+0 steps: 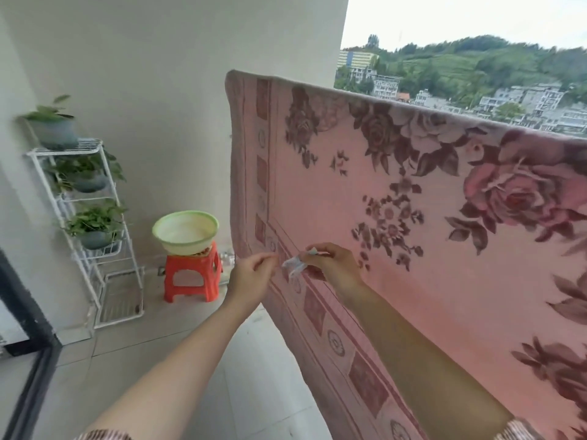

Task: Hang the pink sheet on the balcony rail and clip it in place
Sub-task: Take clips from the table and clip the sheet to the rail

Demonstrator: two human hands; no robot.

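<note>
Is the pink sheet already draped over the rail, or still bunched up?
Draped and spread: the pink sheet hangs flat from its top fold, floral pattern fully showing. No clip visible along that top edge.

Both forearms bare, rising from bottom edge toward frame centre. Left hand (pixel 252 274) left of centre, fingers curled, thumb and forefinger pinched together. Right hand (pixel 330 265) just right of it, knuckles up, fingers closed around small pale item. Hands near, not touching.
</note>
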